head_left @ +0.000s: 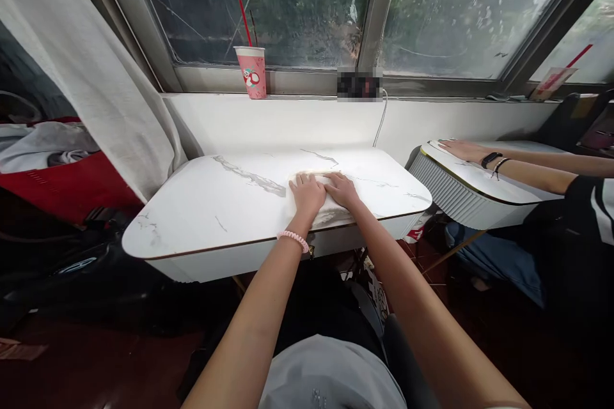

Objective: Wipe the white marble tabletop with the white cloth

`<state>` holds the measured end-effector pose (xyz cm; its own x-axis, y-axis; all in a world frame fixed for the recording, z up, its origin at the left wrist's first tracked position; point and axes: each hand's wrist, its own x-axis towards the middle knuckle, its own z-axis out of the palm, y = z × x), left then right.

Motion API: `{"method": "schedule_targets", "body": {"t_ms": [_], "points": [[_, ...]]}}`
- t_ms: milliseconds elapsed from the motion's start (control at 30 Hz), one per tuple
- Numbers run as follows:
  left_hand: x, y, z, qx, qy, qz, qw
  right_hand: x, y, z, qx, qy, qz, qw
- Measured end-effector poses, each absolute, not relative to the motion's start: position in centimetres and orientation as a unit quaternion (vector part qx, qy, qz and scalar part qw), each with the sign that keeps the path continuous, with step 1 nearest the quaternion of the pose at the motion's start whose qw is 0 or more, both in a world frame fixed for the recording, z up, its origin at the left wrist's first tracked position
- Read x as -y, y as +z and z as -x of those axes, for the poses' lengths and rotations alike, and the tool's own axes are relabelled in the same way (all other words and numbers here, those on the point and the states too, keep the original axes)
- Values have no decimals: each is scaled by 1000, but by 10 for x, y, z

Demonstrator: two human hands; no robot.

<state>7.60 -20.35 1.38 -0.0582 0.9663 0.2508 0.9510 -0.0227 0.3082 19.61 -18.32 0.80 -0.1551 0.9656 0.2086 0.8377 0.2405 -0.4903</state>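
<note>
A white cloth (330, 214) lies flat on the white marble-patterned table (192, 211), near its front edge and right of the middle. My left hand (307, 195) rests on the cloth's left part, fingers stretched forward, with a pink coiled band (293, 240) round the wrist. Beside it, my right hand (342, 190) presses palm down on the cloth's upper right part, its fingers pointing left and forward. Both hands lie on top of the cloth without gripping it.
On the window sill stand a pink paper cup (252, 73) with a red straw and a blurred dark object (359, 84) with a white cable. To the right, another person's hands (463, 150) rest on a second table (484, 188). A light curtain (96, 57) hangs at the left.
</note>
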Motion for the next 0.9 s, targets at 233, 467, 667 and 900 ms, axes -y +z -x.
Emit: {"method": "schedule_targets", "body": {"t_ms": [233, 467, 667, 900], "points": [[160, 11, -83, -698, 200, -687, 1, 140, 4, -203, 743, 137, 595, 274], [100, 7, -91, -694, 215, -688, 2, 82, 0, -210, 737, 126, 599, 286], [50, 8, -96, -687, 201, -698, 14, 34, -1, -216, 724, 135, 606, 300], [8, 8, -101, -686, 200, -699, 17, -8, -4, -221, 722, 126, 605, 312]]}}
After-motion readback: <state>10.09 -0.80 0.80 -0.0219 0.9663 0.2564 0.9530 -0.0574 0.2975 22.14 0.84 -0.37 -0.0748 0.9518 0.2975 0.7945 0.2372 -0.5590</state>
